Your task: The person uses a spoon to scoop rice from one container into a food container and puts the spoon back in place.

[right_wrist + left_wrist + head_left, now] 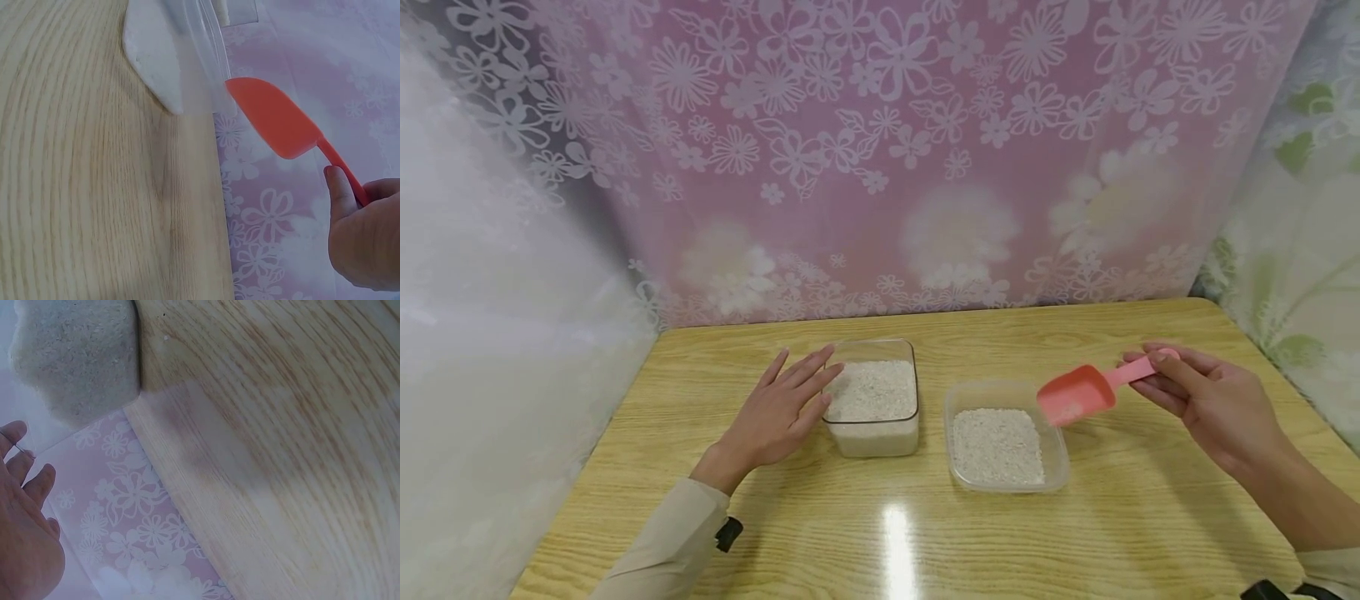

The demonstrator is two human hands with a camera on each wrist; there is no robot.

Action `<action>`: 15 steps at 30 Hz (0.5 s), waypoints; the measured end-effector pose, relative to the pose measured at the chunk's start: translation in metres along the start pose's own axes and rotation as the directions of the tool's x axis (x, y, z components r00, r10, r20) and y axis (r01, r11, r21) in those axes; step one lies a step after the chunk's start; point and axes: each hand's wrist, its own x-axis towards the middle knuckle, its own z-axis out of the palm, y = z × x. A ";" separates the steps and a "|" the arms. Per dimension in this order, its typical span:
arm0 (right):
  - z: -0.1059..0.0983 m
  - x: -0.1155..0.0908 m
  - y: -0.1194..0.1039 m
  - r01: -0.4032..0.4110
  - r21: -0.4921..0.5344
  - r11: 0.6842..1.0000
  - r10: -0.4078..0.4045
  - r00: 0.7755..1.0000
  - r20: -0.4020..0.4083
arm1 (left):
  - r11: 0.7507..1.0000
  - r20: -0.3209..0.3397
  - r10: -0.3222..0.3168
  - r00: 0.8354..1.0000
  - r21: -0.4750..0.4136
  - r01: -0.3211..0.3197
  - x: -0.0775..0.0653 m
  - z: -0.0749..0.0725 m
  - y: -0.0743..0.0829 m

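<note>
My right hand (1217,404) grips a pink-red plastic scoop (1078,395) by its handle, thumb on top. The scoop's bowl hangs over the right rim of a low clear plastic container (964,482) that holds rice (997,446). In the right wrist view the scoop (275,119) shows from its side, its tip beside the container's edge. To the left, my left hand (778,412) has its fingers spread, touching the left rim of a taller clear container (880,443) with more rice (874,390) in it. The left wrist view catches only part of that hand (28,531).
Both containers stand on a light wood-grain table (820,533). Behind it hangs a pink flowered curtain (880,167), with a whitish sheet (497,333) at the left and a leafy-patterned one (1300,275) at the right.
</note>
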 end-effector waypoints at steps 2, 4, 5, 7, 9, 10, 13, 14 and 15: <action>0.001 -0.002 0.000 -0.002 -0.031 1.000 0.002 1.000 -0.003 | 1.000 0.001 -0.001 1.000 -0.001 0.001 0.000 0.000 0.000; 0.001 -0.005 0.000 -0.009 -0.048 0.999 0.009 1.000 -0.002 | 1.000 0.000 -0.001 1.000 -0.003 0.001 0.000 0.000 0.001; 0.001 -0.006 0.000 -0.009 -0.066 0.998 0.009 1.000 -0.006 | 1.000 0.001 -0.001 1.000 -0.002 0.001 0.000 0.000 0.001; 0.002 -0.008 0.000 -0.007 -0.090 0.996 0.007 1.000 -0.004 | 1.000 0.000 -0.002 1.000 -0.005 0.002 -0.001 0.000 0.001; 0.003 -0.009 0.000 -0.009 -0.111 0.994 0.009 1.000 -0.005 | 1.000 -0.001 -0.002 1.000 -0.006 0.002 -0.001 0.000 0.000; 0.003 -0.009 0.001 -0.009 -0.126 0.992 0.008 1.000 -0.006 | 1.000 -0.001 -0.003 1.000 -0.005 0.003 -0.001 0.000 0.000; 0.005 -0.011 0.001 -0.012 -0.147 0.989 0.010 1.000 -0.011 | 1.000 -0.003 -0.002 1.000 -0.003 0.002 -0.001 0.001 0.000; 0.006 -0.012 0.002 -0.013 -0.151 0.988 0.012 1.000 -0.008 | 1.000 -0.003 -0.001 1.000 0.000 0.001 -0.001 0.001 0.000; 0.007 -0.013 0.002 -0.012 -0.159 0.987 0.012 1.000 -0.005 | 1.000 -0.005 0.000 1.000 0.000 0.000 -0.001 0.001 -0.001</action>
